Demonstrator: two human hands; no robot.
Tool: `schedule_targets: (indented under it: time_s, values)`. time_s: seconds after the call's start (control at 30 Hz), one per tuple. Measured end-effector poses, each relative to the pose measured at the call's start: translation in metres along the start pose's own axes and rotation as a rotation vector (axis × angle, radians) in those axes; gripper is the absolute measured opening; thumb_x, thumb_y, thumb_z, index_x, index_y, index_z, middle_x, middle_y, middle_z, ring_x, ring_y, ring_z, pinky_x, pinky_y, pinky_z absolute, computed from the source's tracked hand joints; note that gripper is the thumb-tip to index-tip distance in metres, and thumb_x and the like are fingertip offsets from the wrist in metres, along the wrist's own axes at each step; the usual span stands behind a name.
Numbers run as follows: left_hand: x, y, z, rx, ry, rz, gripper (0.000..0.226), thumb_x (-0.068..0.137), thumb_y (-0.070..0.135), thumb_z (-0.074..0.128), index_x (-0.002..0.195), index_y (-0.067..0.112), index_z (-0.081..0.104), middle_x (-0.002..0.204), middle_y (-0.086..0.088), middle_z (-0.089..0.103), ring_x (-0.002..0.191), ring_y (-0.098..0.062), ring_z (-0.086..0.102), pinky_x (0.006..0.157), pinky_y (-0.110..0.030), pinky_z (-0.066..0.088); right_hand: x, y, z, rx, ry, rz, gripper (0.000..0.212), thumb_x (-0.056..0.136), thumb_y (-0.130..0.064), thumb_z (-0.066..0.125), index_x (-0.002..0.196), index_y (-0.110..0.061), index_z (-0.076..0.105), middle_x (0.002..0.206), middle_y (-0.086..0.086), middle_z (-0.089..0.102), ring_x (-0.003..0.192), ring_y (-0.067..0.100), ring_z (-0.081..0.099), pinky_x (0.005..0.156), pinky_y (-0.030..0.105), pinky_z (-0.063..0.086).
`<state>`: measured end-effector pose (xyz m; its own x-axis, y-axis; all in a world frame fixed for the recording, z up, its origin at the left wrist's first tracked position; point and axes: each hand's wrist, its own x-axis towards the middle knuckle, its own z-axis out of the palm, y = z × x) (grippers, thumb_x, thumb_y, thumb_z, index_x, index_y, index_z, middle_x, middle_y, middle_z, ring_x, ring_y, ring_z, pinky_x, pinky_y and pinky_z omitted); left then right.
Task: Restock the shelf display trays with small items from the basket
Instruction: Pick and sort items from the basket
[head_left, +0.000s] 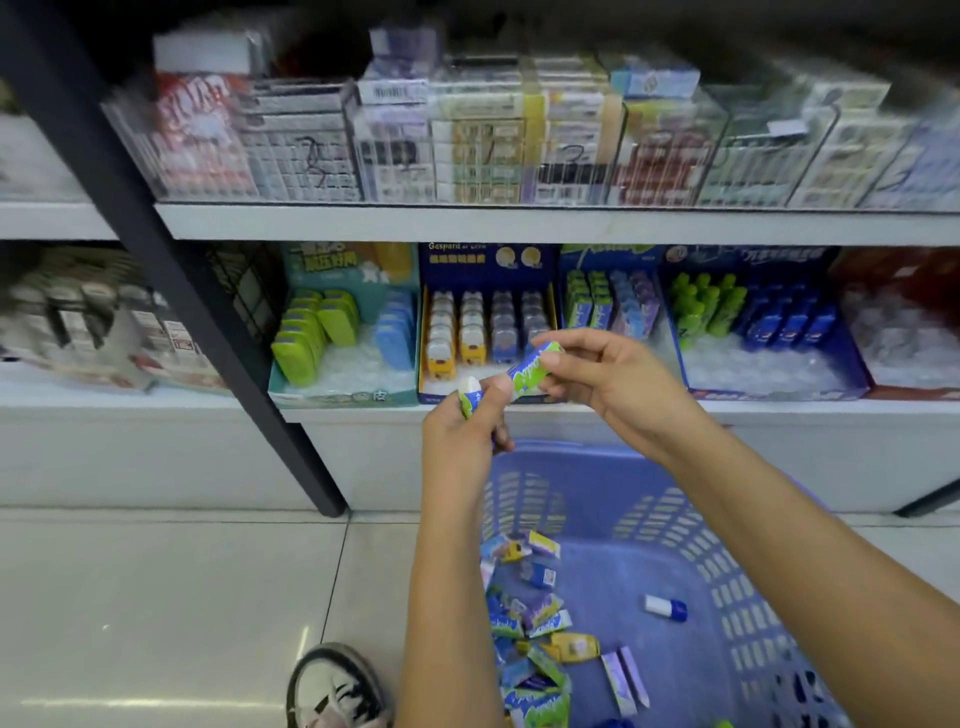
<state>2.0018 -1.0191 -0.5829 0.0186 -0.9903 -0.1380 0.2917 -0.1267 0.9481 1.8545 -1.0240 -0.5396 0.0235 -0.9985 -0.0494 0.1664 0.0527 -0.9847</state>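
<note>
My left hand (467, 431) grips a small green-and-blue packet with a white end (469, 396). My right hand (597, 382) pinches a second green-and-blue packet (527, 370), held level in front of the lower shelf. Both hands hover above the blue plastic basket (727, 561) on the floor, which holds several loose small packets (530, 623). Behind the hands stand display trays: a teal tray (343, 387), a blue-and-yellow tray (485, 260), and a blue tray with green and purple packets (608, 306).
Another blue tray (769, 374) holds green and blue items to the right. Clear bins of boxes (493, 150) fill the upper shelf. A dark slanted upright (208, 312) crosses the left. A shoe (337, 686) rests on the tiled floor beside the basket.
</note>
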Motion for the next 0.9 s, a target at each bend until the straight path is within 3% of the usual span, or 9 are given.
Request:
schedule_targets:
  time_s: [0.13,0.23,0.3,0.43,0.53,0.6,0.7,0.9]
  values:
    - [0.002,-0.001,0.002,-0.055,-0.012,-0.132,0.026,0.093,0.036,0.056,0.080,0.016,0.066,0.047,0.008,0.045,0.045,-0.006,0.043,0.044,-0.018,0.041,0.012,-0.011,-0.013,-0.054,0.057,0.002,0.017,0.084,0.003,0.060,0.097,-0.008,0.064,0.077,0.007,0.066,0.067,0.014,0.069,0.068,0.018,0.055]
    - [0.003,0.000,0.008,-0.151,-0.082,-0.271,0.037,0.093,0.046,0.051,0.090,0.014,0.069,0.047,0.008,0.042,0.041,-0.006,0.041,0.040,-0.018,0.036,0.012,-0.012,-0.019,-0.092,-0.009,0.061,0.019,0.069,-0.015,0.072,0.086,-0.008,0.067,0.083,0.012,0.068,0.062,0.013,0.066,0.065,0.017,0.054]
    - [0.003,-0.001,0.014,-0.148,-0.111,-0.296,0.038,0.093,0.046,0.050,0.092,0.013,0.069,0.047,0.007,0.043,0.040,-0.006,0.041,0.040,-0.018,0.035,0.013,-0.012,-0.024,-0.187,0.037,0.035,0.018,0.070,-0.017,0.072,0.086,-0.008,0.068,0.086,0.015,0.068,0.058,0.011,0.062,0.062,0.016,0.052]
    - [0.004,-0.002,0.024,-0.231,-0.110,-0.370,0.037,0.100,0.036,0.041,0.092,0.010,0.066,0.052,0.004,0.047,0.046,-0.009,0.042,0.041,-0.019,0.037,0.029,-0.025,-0.050,-0.557,0.258,-0.074,0.024,0.081,0.000,0.068,0.104,-0.006,0.062,0.093,0.009,0.068,0.070,0.011,0.063,0.060,0.009,0.049]
    - [0.006,-0.001,0.028,-0.335,-0.112,-0.425,0.037,0.100,0.024,0.034,0.091,0.006,0.065,0.057,0.000,0.051,0.050,-0.011,0.043,0.043,-0.019,0.036,0.048,-0.034,-0.060,-0.963,0.391,-0.175,0.024,0.073,-0.009,0.078,0.092,-0.012,0.063,0.083,0.003,0.063,0.068,0.009,0.056,0.055,0.003,0.039]
    - [0.007,-0.001,0.030,-0.355,-0.117,-0.417,0.036,0.100,0.019,0.033,0.091,0.005,0.065,0.056,0.000,0.053,0.049,-0.010,0.045,0.044,-0.019,0.038,0.062,-0.034,-0.060,-1.040,0.353,-0.206,0.022,0.072,-0.009,0.078,0.091,-0.008,0.066,0.083,0.006,0.064,0.067,0.009,0.055,0.058,0.002,0.038]
    - [0.007,-0.004,0.031,-0.355,-0.106,-0.393,0.033,0.100,0.015,0.034,0.093,0.006,0.065,0.064,-0.001,0.057,0.051,-0.010,0.051,0.047,-0.019,0.045,0.078,-0.028,-0.061,-1.132,0.282,-0.192,0.021,0.079,-0.008,0.073,0.099,-0.005,0.067,0.094,0.010,0.068,0.083,0.017,0.060,0.075,0.020,0.044]
    - [0.008,-0.013,0.028,-0.289,-0.133,-0.300,0.027,0.100,0.012,0.042,0.099,0.009,0.069,0.079,-0.008,0.062,0.071,-0.014,0.061,0.066,-0.026,0.057,0.093,-0.025,-0.070,-1.204,0.201,-0.147,0.021,0.079,-0.013,0.074,0.099,-0.011,0.068,0.090,-0.001,0.065,0.082,0.011,0.057,0.074,0.017,0.040]
